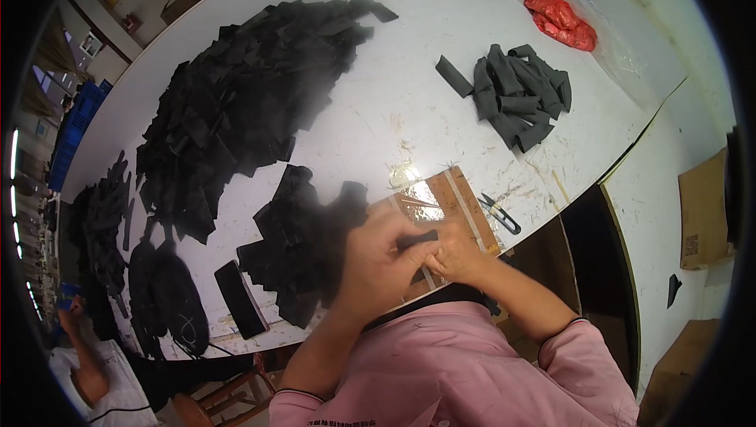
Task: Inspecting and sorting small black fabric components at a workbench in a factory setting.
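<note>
My left hand [382, 250] and my right hand [455, 251] meet over a brown wooden board [465, 203] at the table's near edge. Between them is a small dark fabric piece [417, 240], gripped by the closed fingers of both hands and partly hidden by them. Beside my left forearm lies a small heap of black fabric pieces [291, 226]. Thread snips [502, 214] rest just right of the board. Farther right on the table is a pile of dark grey fabric tubes [520, 92].
A large mound of black fabric pieces [236, 88] covers the table's left half. A black rectangular block [241, 299] lies near the front edge. At the back right sits a red bundle [561, 24] in clear plastic. Another person's arm [87, 364] shows at lower left.
</note>
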A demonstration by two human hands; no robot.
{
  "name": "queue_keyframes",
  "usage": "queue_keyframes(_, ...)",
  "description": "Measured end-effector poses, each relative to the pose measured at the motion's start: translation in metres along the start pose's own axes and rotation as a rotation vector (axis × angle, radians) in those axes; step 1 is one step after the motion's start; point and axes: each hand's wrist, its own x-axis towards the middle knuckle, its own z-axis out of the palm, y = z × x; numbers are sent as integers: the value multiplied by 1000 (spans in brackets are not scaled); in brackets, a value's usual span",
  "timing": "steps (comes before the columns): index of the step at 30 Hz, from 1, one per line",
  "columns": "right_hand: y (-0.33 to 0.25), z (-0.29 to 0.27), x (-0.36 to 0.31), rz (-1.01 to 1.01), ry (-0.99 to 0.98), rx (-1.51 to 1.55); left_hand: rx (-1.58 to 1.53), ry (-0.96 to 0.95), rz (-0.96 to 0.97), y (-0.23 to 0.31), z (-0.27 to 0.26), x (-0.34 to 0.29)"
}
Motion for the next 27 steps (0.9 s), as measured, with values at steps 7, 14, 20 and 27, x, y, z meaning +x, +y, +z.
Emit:
queue_keyframes(7,-9,4,3,201,-47,147,-255,174,-94,6,5,-6)
queue_keyframes(14,-18,-16,18,141,-83,-39,-585,326,82,4,-2,-8)
queue_keyframes(20,-21,-10,22,37,-62,-110,-940,505,-29,-3,-15,-16)
queue_keyframes(27,-23,-6,17,174,-123,-141,-672,473,-9,-6,-10,-17)
